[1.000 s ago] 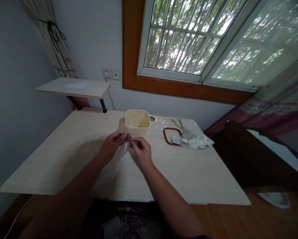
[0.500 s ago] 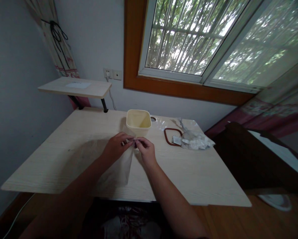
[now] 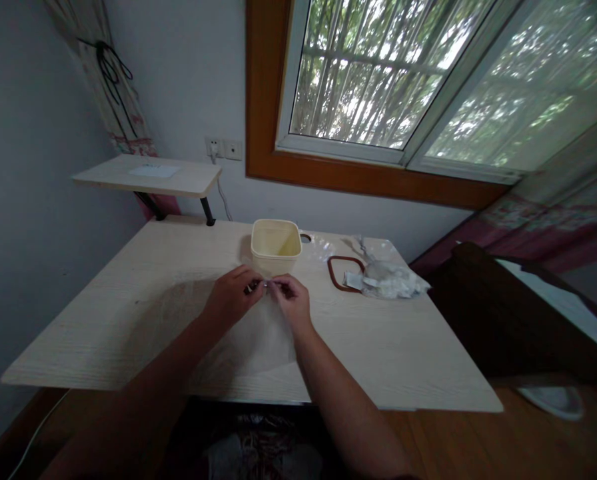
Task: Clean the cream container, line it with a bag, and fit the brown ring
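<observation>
My left hand point(image 3: 233, 293) and my right hand point(image 3: 291, 300) meet over the middle of the table, fingertips pinched close together. Between them is the upper edge of a thin, see-through plastic bag point(image 3: 258, 340), which hangs and spreads over the tabletop below. The exact spot that the fingers grip is small and partly hidden. Just beyond the hands stands a cream square plastic container point(image 3: 276, 253) with no lid on it.
On the right of the table point(image 3: 378, 353) lie a reddish-brown square ring point(image 3: 332, 273) and a clear bag of white items point(image 3: 393, 280). A small raised shelf point(image 3: 148, 177) with a paper point(image 3: 154, 171) on it stands at the back left.
The lower part of the plastic bag has swung and spread to the right, under my right wrist. Both hands stay nearly in place, fingertips together.
</observation>
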A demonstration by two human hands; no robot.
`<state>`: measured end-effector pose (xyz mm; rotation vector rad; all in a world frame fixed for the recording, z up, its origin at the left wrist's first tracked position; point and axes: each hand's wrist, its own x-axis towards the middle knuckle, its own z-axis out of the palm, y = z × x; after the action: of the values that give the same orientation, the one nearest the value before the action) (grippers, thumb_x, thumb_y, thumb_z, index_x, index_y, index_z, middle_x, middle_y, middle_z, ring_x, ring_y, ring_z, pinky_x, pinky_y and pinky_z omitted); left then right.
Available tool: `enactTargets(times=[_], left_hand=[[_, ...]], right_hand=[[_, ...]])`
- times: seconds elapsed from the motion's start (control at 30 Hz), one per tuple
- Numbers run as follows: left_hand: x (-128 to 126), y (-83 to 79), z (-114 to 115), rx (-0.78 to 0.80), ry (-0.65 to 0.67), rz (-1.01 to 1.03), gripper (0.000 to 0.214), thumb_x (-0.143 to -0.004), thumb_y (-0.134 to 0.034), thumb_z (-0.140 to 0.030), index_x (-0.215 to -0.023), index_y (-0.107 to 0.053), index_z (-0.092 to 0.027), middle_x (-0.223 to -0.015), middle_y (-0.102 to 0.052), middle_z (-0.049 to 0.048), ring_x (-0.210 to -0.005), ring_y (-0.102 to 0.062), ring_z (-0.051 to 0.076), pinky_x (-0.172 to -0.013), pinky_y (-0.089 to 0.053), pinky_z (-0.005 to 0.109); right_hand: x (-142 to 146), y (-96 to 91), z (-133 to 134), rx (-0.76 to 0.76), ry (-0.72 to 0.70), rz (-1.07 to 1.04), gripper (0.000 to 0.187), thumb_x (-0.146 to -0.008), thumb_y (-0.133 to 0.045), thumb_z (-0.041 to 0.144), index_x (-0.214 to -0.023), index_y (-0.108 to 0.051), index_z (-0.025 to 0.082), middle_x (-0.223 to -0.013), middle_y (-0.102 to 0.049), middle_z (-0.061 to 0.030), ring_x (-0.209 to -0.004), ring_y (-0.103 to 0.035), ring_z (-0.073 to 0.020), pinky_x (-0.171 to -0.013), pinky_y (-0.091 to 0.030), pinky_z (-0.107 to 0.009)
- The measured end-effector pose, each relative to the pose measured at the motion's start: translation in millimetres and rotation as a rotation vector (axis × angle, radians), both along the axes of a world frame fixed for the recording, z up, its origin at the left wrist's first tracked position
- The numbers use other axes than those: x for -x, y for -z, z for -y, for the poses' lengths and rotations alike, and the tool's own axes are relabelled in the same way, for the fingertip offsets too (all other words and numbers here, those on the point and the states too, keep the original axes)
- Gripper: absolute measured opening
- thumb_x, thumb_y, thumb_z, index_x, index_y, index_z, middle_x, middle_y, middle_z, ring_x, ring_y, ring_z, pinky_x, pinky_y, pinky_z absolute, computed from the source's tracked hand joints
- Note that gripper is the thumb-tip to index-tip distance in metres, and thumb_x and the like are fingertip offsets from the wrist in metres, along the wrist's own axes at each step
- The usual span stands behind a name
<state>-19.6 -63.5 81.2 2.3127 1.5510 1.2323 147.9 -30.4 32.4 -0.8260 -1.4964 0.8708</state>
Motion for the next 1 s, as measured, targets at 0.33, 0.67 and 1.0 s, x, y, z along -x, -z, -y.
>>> enactTargets(times=[0.33,0.67,1.0], left_hand=[[0.9,2.6,-1.1,-0.069,-0.008,-0.029,0.009,-0.086,-0.062,-0.014,-0.088,-0.068,-0.019,-0.083,-0.068,0.0021,-0.072,-0.064,0.013,-0.069,-0.053,0.024],[8.1,1.5,-0.9,0.007,-0.046,0.074,0.011,-0.093,-0.061,-0.025,-0.097,-0.07,-0.019,-0.09,-0.067,0.0027,-0.072,-0.065,0.012,-0.067,-0.054,0.023],[9.1,24.0,-10.1,-0.104,-0.054,-0.134,0.022,-0.091,-0.07,-0.032,-0.111,-0.072,-0.021,-0.098,-0.07,0.0065,-0.093,-0.064,0.022,-0.088,-0.053,0.039]], right_hand=[[-2.9,1.8,-2.3,-0.006,0.042,0.022,0.008,-0.085,-0.067,0.029,-0.085,-0.072,0.022,-0.079,-0.068,-0.0014,-0.073,-0.062,-0.0164,-0.068,-0.049,-0.028],[-4.1,-3.1,-3.6,0.137,0.063,-0.099,0.015,-0.083,-0.068,0.035,-0.084,-0.07,0.021,-0.076,-0.068,-0.0015,-0.069,-0.061,-0.016,-0.065,-0.049,-0.028],[-2.0,-4.1,-2.0,0.208,-0.037,-0.169,0.02,-0.082,-0.073,0.04,-0.088,-0.071,0.022,-0.077,-0.072,-0.0012,-0.067,-0.066,-0.0171,-0.067,-0.054,-0.03]])
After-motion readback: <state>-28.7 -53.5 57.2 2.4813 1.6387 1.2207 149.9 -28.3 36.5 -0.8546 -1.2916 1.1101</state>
